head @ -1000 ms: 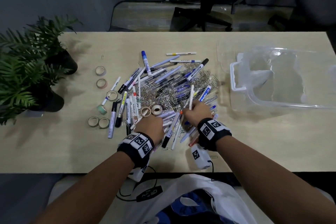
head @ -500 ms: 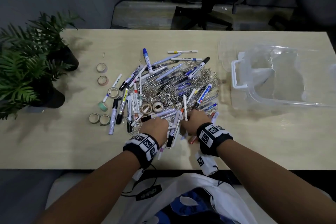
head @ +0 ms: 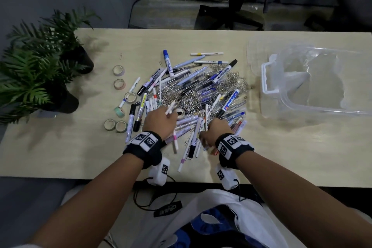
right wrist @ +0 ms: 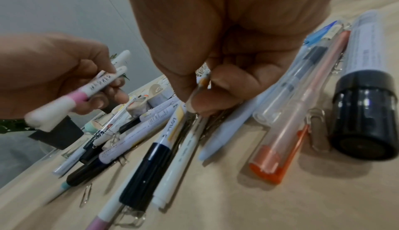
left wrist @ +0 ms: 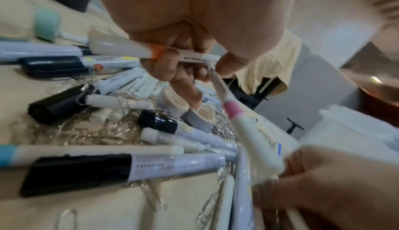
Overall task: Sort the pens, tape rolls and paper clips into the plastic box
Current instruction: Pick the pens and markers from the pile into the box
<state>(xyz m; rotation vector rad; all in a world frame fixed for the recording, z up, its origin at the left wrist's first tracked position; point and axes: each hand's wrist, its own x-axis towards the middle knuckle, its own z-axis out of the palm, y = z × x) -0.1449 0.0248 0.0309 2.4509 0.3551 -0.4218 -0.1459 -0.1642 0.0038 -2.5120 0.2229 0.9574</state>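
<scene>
A heap of pens (head: 197, 86) and silver paper clips (head: 231, 82) lies mid-table. My left hand (head: 161, 121) hovers over its near left part and grips two white pens, one with an orange band (left wrist: 151, 51) and one with a pink band (left wrist: 231, 107). My right hand (head: 216, 129) sits at the near right of the heap, and its thumb and fingers pinch a thin pen (right wrist: 202, 83) that lies in the pile. Tape rolls (head: 118, 70) stand left of the heap, and one roll (head: 180, 112) is inside it. The clear plastic box (head: 267, 90) is at the right.
Two potted ferns (head: 40, 70) stand on the table's left end. More tape rolls (head: 109, 125) sit near my left hand. A dark chair (head: 231, 16) is beyond the far edge. Bare tabletop (head: 281, 147) lies between the heap and the near edge at right.
My left hand has moved forward over the heap and lifted white pens off it. My right hand has drawn back slightly toward the near side of the heap.
</scene>
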